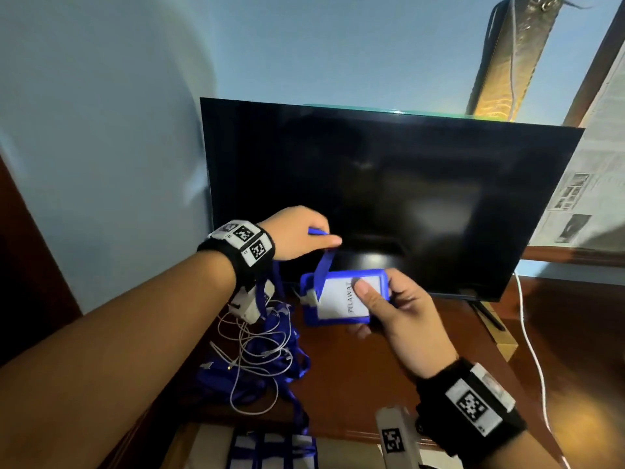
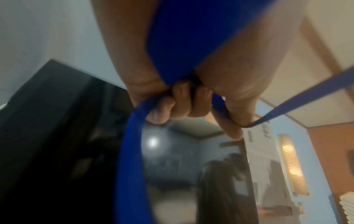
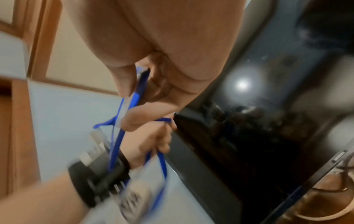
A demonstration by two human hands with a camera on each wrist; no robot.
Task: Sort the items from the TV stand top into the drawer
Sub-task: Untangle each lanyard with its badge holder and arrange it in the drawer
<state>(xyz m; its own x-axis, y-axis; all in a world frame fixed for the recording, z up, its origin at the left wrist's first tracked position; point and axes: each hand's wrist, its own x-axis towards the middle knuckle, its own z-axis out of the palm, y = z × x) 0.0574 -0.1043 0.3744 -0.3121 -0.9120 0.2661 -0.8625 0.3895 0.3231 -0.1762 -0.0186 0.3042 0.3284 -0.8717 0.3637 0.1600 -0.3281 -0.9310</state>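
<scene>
TV (image 1: 389,198) at back of TV stand top (image 1: 422,367), against wall (image 1: 101,130). Cable tangle (image 1: 257,350) front-left on stand. Badge holder (image 1: 338,299) above, before screen. Drawer (image 1: 270,448) below front edge.

A dark, switched-off television (image 1: 389,198) fills the centre of the scene against a pale blue wall (image 1: 101,113). At two o'clock, a long dark bag (image 1: 514,59) hangs on the wall; at three o'clock, newspaper sheets (image 1: 588,164) cover a wooden frame. A white cable (image 1: 532,350) trails down at four o'clock.
</scene>
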